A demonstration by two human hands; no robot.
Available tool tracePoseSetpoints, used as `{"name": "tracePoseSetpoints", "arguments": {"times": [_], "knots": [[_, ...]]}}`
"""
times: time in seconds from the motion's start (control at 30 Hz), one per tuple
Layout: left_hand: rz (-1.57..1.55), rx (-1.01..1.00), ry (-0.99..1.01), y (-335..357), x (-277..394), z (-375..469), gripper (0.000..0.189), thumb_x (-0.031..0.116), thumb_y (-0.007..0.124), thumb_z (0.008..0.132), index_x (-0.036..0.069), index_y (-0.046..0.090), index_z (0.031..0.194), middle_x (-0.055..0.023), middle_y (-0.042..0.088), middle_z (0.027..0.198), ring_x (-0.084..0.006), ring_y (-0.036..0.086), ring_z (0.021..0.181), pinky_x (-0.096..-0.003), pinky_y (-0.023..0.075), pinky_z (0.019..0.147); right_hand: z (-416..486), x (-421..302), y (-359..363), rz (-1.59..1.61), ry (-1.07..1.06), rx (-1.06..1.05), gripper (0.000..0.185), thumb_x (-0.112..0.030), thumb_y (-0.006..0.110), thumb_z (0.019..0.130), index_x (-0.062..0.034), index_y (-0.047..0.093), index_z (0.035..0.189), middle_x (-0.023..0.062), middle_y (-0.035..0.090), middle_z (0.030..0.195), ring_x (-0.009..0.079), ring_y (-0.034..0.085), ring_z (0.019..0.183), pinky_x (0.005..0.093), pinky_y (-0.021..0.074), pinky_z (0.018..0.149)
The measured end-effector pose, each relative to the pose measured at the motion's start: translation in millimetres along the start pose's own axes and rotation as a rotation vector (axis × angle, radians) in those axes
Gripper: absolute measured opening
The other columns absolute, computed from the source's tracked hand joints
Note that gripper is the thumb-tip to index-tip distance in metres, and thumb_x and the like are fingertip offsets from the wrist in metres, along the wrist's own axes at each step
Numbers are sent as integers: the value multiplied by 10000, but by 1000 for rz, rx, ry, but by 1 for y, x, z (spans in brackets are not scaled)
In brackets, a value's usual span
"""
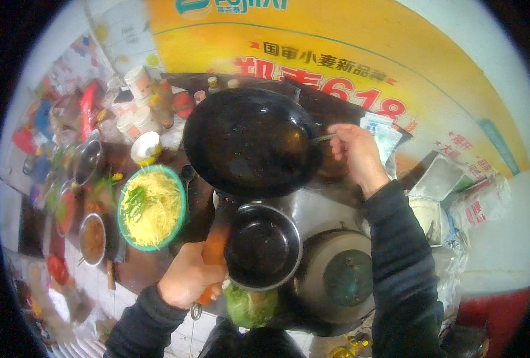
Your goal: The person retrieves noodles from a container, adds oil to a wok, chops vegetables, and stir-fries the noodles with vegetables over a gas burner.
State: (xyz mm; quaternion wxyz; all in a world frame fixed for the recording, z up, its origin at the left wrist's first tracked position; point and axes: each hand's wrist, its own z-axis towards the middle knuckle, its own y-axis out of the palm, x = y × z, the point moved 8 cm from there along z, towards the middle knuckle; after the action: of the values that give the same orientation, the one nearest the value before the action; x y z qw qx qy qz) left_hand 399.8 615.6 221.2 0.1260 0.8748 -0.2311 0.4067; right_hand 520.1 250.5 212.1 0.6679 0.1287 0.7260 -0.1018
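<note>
My left hand grips the wooden handle of a large black wok. A small wet-looking patch shines inside the wok near its right side. My right hand is closed at the wok's right rim on a thin light metal piece; whether it is a side handle or a utensil I cannot tell. Below the wok sits a dark-bottomed pot with a silver rim. Left of the wok is a teal bowl of pale yellow shreds, topped with green strips.
A round lid lies at the lower right, with a green cabbage left of it. A white-and-yellow bowl, a metal bowl of brown food and several jars stand at left. Packets lean by the printed banner.
</note>
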Motion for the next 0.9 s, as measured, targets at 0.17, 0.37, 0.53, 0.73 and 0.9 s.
{"name": "tracePoseSetpoints", "arguments": {"times": [0.17, 0.37, 0.53, 0.73, 0.9], "knots": [[5, 24, -13, -1, 0, 6, 115, 33, 619, 806, -39, 593, 892, -66, 583, 616, -142, 556, 498, -265, 433, 486, 15, -13, -38, 50, -42, 82, 194, -87, 505, 983, 17, 660, 1037, 47, 622, 754, 125, 569, 605, 264, 477, 540], [5, 48, 11, -5, 0, 10, 129, 46, 638, 787, -44, 601, 871, -77, 601, 628, -148, 555, 471, -260, 434, 473, 35, -3, -96, 24, -57, 219, 185, -92, 512, 978, 18, 649, 1036, 59, 617, 759, 143, 573, 615, 277, 480, 544], [30, 44, 15, -5, 4, 9, 169, 47, 645, 787, -62, 620, 914, -83, 612, 636, -148, 561, 471, -255, 437, 473, 43, 47, -135, 1, 35, 377, 193, -86, 481, 969, 28, 624, 1028, 79, 603, 717, 161, 564, 579, 299, 461, 516], [31, 57, 6, -6, 8, 9, 225, 40, 671, 754, -57, 600, 945, -76, 610, 670, -149, 547, 452, -268, 427, 425, 42, 91, -148, -251, -19, 425, 186, -80, 498, 964, 31, 625, 1041, 80, 602, 671, 152, 561, 534, 314, 457, 489], [47, 73, -12, -5, 9, 11, 213, 41, 680, 738, -45, 594, 913, -71, 600, 656, -150, 536, 430, -274, 423, 394, 40, 81, -139, -817, -219, 445, 173, -53, 524, 943, 15, 634, 1058, 204, 671, 826, 357, 672, 762, 422, 522, 679]]}}
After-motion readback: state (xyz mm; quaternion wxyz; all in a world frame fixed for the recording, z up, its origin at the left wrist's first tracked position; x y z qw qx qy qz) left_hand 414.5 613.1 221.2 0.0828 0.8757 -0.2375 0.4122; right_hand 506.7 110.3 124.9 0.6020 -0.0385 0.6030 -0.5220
